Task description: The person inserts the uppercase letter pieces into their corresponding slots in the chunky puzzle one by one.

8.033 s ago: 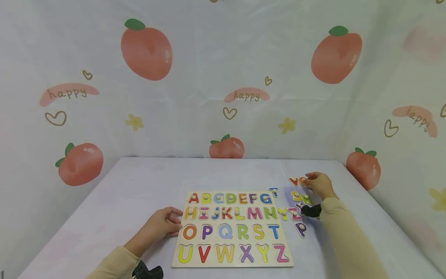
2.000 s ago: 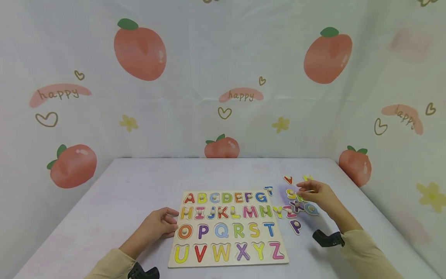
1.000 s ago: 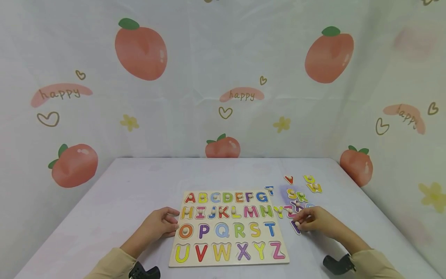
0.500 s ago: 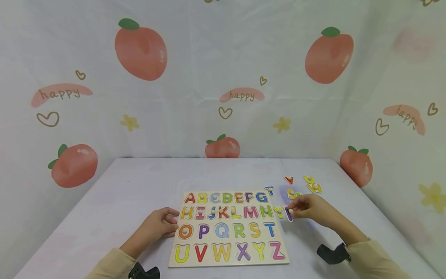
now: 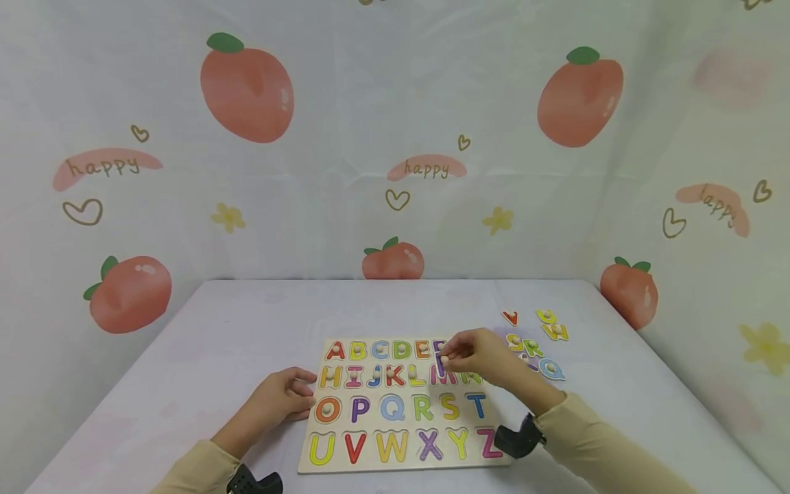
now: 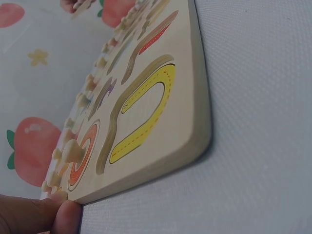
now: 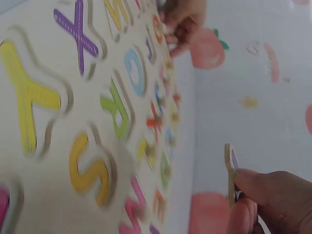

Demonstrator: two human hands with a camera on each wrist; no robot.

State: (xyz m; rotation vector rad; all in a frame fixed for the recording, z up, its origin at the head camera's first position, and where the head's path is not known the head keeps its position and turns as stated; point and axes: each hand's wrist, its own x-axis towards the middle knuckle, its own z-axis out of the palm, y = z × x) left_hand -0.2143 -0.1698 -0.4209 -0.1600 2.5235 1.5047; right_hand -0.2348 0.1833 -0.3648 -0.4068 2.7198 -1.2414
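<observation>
In the head view, my right hand (image 5: pixel 478 355) pinches a purple P puzzle piece (image 5: pixel 441 363) by its knob, over the upper rows of the wooden alphabet board (image 5: pixel 377 416). The right wrist view shows this P piece (image 7: pixel 230 168) edge-on, raised off the board. My left hand (image 5: pixel 280 398) rests at the board's left edge; thumb and fingertip (image 6: pixel 68 214) touch that edge in the left wrist view. Rows A to N carry knobbed pieces, and the orange O piece (image 5: pixel 328 410) sits in its slot. The printed P slot (image 5: pixel 361 410) and other lower slots hold no pieces.
Right of the board lie loose letters: a red V (image 5: pixel 510 318), yellow U (image 5: pixel 546 316), W (image 5: pixel 555 333), S (image 5: pixel 515 342), green R (image 5: pixel 533 347) and blue Q (image 5: pixel 552 369). My right hand and forearm hide other pieces there. A patterned curtain (image 5: pixel 345 226) stands behind the table.
The orange O piece now sits in its slot. My right hand has picked up the purple P from beside the board and carried it left over the board. The left hand stays put.
</observation>
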